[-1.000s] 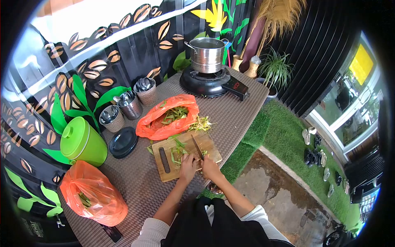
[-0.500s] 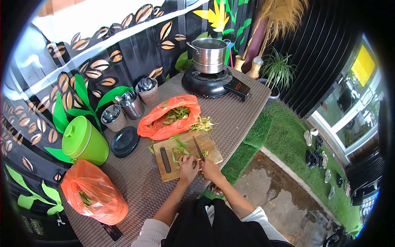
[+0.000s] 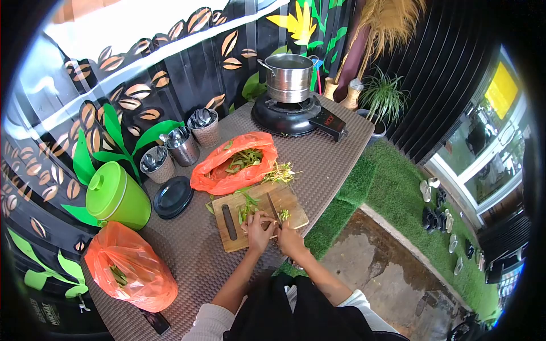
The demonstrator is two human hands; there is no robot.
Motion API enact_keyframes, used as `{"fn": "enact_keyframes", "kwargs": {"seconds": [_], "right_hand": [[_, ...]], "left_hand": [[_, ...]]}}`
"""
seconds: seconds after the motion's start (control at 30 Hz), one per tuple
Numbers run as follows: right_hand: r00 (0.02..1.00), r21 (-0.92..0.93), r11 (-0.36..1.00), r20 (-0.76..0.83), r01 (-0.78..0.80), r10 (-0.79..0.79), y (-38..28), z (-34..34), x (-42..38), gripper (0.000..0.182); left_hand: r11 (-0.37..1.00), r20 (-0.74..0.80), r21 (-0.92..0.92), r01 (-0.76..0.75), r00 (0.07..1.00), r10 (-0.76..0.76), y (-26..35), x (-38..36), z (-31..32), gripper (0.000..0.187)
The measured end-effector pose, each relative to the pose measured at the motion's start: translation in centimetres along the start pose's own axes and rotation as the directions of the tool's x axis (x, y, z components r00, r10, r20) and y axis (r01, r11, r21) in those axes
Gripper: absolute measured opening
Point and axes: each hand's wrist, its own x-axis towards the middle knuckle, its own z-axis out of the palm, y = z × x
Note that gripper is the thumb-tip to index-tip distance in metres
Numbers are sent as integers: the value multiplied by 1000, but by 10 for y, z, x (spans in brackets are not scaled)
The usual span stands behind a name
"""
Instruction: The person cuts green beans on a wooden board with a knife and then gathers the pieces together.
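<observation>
My right hand (image 3: 292,241) is closed on the handle of a knife (image 3: 274,207), whose blade points away from me over the wooden cutting board (image 3: 242,241). Beside it on the left, my left hand (image 3: 260,230) has its fingers bent around green stems at the board's near side. Loose green leaves (image 3: 248,200) lie on the board, and small cut pieces (image 3: 285,215) sit right of the blade. Beyond the board, an open orange bag (image 3: 219,181) holds more greens, with a pile of pale stems (image 3: 281,173) at its right.
A steel pot (image 3: 289,82) stands on a black portable stove (image 3: 281,117) at the back. Leftward are cutlery cups (image 3: 183,149), black plates (image 3: 173,196), a green lidded bucket (image 3: 118,196), a tied orange bag (image 3: 133,270) and a phone (image 3: 156,322).
My right hand and the knife have shifted slightly toward me and left. The cut pieces right of the blade are more exposed.
</observation>
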Motion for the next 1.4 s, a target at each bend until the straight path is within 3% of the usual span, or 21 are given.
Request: {"fn": "enact_keyframes", "kwargs": {"seconds": [0.07,0.3,0.4,0.47,0.67,0.8,0.9,0.97,1.0,1.07,1.1,1.2,1.23,1.3,1.4], "right_hand": [[995,-38,995,16,-95,95,-6,7,-7,33],[1000,11,1000,1,-29,29,4,9,19,33],[999,22,999,19,-26,26,-1,5,3,31],[994,-20,994,5,-106,106,-9,10,-10,30],[987,-17,990,-81,-138,136,-2,13,3,30],[993,-85,991,-65,-104,98,11,5,10,30],[994,-88,991,-40,-101,98,9,1,7,31],[994,-105,989,-47,-102,97,7,3,3,31],[994,-123,987,-52,-105,99,6,4,4,31],[992,-114,986,-42,-120,116,5,8,8,31],[990,-106,985,-31,-137,135,6,10,8,32],[989,-85,986,-17,-146,145,2,4,13,32],[989,-86,985,-16,-149,149,4,4,17,32],[993,-41,993,-43,-110,108,9,2,25,32],[996,-17,996,-20,-87,87,14,-3,24,34]], "left_hand": [[999,12,-19,45,999,-45,0,1,1,32],[989,36,-83,123,992,-120,0,3,1,33],[999,-33,-35,15,999,-17,-1,-2,1,28],[998,-61,-33,-46,997,44,-4,-4,3,24],[998,-82,12,-58,995,58,-2,-6,2,18],[998,-51,44,-52,997,55,6,-8,-3,15],[985,-13,104,-135,990,137,8,-7,-9,13],[976,-75,-139,-165,985,156,-6,-3,-5,13],[976,-79,-138,-168,984,158,-6,1,-9,13],[985,-227,-119,-127,969,97,-10,6,-19,15],[985,-226,-118,-124,970,95,-11,10,-27,15],[989,-390,94,114,918,-68,-19,25,-46,15],[989,-387,94,114,919,-69,-25,28,-48,15],[892,-210,-252,374,879,-428,-35,33,-49,14],[915,-186,-227,333,907,-376,-47,34,-47,16]]}}
